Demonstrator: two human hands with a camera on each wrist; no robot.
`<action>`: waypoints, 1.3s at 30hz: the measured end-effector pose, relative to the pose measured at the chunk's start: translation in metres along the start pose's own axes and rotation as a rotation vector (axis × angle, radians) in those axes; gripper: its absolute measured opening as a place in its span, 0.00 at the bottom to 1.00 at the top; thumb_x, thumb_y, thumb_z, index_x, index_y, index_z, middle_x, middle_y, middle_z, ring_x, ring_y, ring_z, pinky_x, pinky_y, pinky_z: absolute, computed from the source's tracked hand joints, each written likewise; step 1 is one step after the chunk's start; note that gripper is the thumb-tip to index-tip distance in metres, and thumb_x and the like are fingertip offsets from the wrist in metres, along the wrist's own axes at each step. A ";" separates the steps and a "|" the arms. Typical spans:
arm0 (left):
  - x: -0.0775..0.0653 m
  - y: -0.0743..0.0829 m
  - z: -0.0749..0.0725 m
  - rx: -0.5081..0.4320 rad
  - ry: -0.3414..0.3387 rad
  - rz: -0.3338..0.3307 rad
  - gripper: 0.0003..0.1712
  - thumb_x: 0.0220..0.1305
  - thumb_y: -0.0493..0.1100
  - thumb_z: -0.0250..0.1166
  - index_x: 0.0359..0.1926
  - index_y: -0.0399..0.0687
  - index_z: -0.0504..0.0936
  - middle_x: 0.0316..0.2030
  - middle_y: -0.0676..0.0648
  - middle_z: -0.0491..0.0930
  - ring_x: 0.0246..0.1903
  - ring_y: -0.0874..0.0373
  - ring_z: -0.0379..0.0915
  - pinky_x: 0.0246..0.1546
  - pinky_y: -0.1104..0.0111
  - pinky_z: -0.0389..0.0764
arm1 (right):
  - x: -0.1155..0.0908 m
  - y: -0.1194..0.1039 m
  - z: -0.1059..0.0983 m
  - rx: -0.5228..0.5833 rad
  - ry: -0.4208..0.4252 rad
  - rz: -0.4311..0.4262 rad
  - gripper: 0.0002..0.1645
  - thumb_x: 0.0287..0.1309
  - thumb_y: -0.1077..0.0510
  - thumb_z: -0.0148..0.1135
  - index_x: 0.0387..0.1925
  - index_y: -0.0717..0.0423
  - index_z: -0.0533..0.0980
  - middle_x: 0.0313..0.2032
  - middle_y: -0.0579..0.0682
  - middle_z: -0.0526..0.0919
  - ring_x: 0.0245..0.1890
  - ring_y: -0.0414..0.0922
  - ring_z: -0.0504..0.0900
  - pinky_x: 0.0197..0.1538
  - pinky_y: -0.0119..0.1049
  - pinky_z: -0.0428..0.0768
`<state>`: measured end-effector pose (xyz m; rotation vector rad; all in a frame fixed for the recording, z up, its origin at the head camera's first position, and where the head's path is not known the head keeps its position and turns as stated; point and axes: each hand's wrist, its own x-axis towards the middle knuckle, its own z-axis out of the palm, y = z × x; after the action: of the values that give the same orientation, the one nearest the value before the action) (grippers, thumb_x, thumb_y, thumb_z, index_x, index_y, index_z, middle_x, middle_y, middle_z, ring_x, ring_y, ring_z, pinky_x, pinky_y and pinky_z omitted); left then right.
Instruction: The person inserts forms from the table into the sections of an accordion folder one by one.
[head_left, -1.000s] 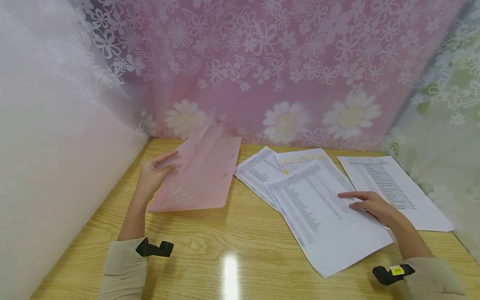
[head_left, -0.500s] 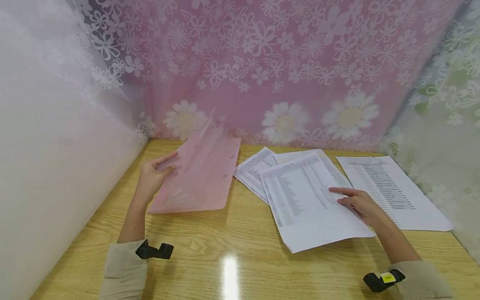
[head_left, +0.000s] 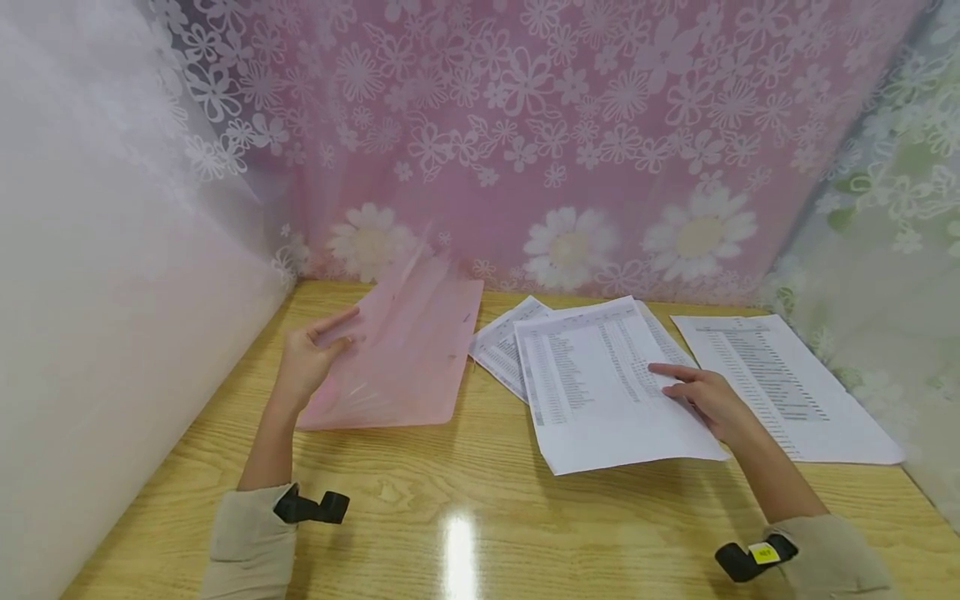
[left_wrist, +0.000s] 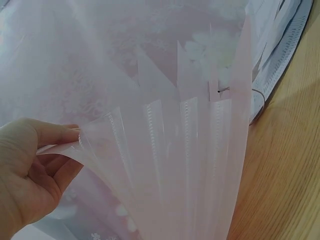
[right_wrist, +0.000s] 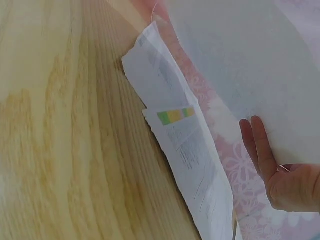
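Note:
In the head view a pink translucent expanding file (head_left: pixel 405 367) stands partly spread at the left of the table. My left hand (head_left: pixel 306 362) pinches its raised edge between thumb and fingers. From the left wrist, several fanned pockets (left_wrist: pixel 155 145) show beside that edge, with a thin cord (left_wrist: pixel 260 97) at the far side. My right hand (head_left: pixel 708 400) holds a printed sheet (head_left: pixel 600 400) by its right side. The right wrist view shows the sheet (right_wrist: pixel 235 60) lifted above the other papers, fingertips against its underside and the thumb hidden.
Printed papers (head_left: pixel 497 354) lie partly under the held sheet, one with green and yellow patches (right_wrist: pixel 172 117). Another printed page (head_left: pixel 840 429) lies at the right. A pink floral curtain (head_left: pixel 487 125) backs the wooden table (head_left: pixel 375 533), and pale sheeting (head_left: pixel 135 250) hangs at the left.
My right hand has carried the sheet left and away from me, turning it more upright and covering more of the papers behind. My left hand and the file have hardly moved.

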<state>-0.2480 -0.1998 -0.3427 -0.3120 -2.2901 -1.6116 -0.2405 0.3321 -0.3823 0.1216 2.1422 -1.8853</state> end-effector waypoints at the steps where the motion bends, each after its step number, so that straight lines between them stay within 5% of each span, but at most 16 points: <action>1: 0.000 0.000 0.000 0.001 -0.001 -0.003 0.21 0.57 0.30 0.62 0.54 0.37 0.76 0.54 0.41 0.73 0.57 0.52 0.63 0.35 0.81 0.70 | 0.000 -0.002 0.002 -0.010 0.002 -0.002 0.27 0.60 0.64 0.55 0.61 0.48 0.69 0.66 0.61 0.53 0.38 0.40 0.79 0.38 0.38 0.78; 5: -0.001 0.000 0.002 -0.005 -0.007 -0.017 0.21 0.58 0.31 0.62 0.54 0.37 0.76 0.55 0.41 0.72 0.58 0.52 0.62 0.33 0.79 0.68 | 0.000 -0.010 0.010 -0.052 0.026 -0.003 0.29 0.61 0.63 0.54 0.64 0.54 0.64 0.68 0.63 0.43 0.37 0.39 0.78 0.38 0.37 0.78; 12: -0.003 -0.001 0.003 0.002 -0.011 -0.037 0.21 0.58 0.32 0.63 0.54 0.38 0.76 0.56 0.43 0.72 0.59 0.54 0.61 0.49 0.75 0.68 | 0.002 -0.024 0.022 -0.121 0.072 -0.004 0.31 0.61 0.62 0.54 0.65 0.58 0.60 0.69 0.59 0.41 0.44 0.42 0.75 0.39 0.35 0.77; 18: -0.005 0.001 0.005 0.005 -0.011 -0.044 0.21 0.58 0.33 0.63 0.55 0.39 0.76 0.56 0.42 0.71 0.59 0.52 0.61 0.49 0.74 0.68 | 0.005 -0.033 0.029 -0.182 0.089 -0.035 0.32 0.61 0.62 0.53 0.65 0.62 0.59 0.70 0.56 0.39 0.65 0.57 0.49 0.41 0.30 0.74; 26: -0.004 0.003 0.005 0.006 -0.014 -0.054 0.22 0.58 0.33 0.63 0.55 0.39 0.76 0.56 0.41 0.71 0.59 0.52 0.61 0.41 0.82 0.67 | 0.008 -0.049 0.040 -0.170 0.114 -0.038 0.31 0.62 0.59 0.52 0.66 0.58 0.59 0.70 0.55 0.39 0.60 0.55 0.59 0.41 0.32 0.75; 32: -0.004 0.004 0.006 0.006 -0.023 -0.080 0.22 0.58 0.33 0.62 0.56 0.40 0.76 0.57 0.41 0.70 0.54 0.53 0.64 0.18 0.79 0.64 | 0.009 -0.061 0.048 -0.113 0.122 -0.038 0.31 0.63 0.60 0.51 0.67 0.56 0.58 0.70 0.54 0.41 0.41 0.40 0.75 0.38 0.33 0.77; 39: -0.004 0.004 0.008 0.017 -0.026 -0.073 0.22 0.58 0.33 0.62 0.55 0.40 0.76 0.56 0.42 0.71 0.59 0.52 0.61 0.34 0.80 0.70 | 0.011 -0.072 0.059 -0.023 0.107 -0.060 0.31 0.63 0.62 0.50 0.67 0.57 0.58 0.70 0.54 0.44 0.35 0.36 0.78 0.36 0.33 0.78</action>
<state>-0.2439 -0.1912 -0.3431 -0.2484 -2.3591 -1.6306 -0.2599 0.2628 -0.3222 0.1586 2.2606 -1.9270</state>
